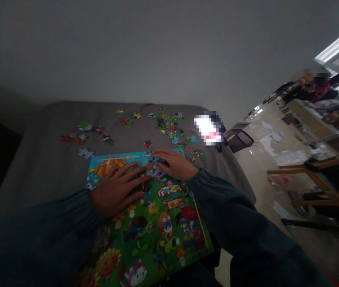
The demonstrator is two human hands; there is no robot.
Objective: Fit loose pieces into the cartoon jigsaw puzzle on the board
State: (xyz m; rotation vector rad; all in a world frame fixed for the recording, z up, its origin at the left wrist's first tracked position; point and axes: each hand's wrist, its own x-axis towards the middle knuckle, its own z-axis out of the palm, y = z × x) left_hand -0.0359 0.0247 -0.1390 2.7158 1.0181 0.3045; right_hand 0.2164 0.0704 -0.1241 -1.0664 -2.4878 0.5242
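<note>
The left hand's fingers (133, 174) are spread apart and lie flat over the upper left of the puzzle (197, 251), with the left hand (117, 189) palm down. The right hand (175, 164) bends over the top edge, its thumb a little apart from the curved fingers; whether they pinch a piece cannot be told. The puzzle sits under both hands and runs toward the person, green with cartoon figures below and a blue strip at the top. Dark blue sleeves (217, 195) cover both wrists. Just beyond the top left corner lies a pale blue piece (85, 153); more pieces (81, 136) are scattered farther left, and a denser pile (173, 128) lies past the right hand. All rest on a grey cloth (52, 167). Near its far right corner is a bright, pixelated screen (206, 127). A plain wall (157, 52) stands behind, and papers lie on the floor (254, 183) at right.
</note>
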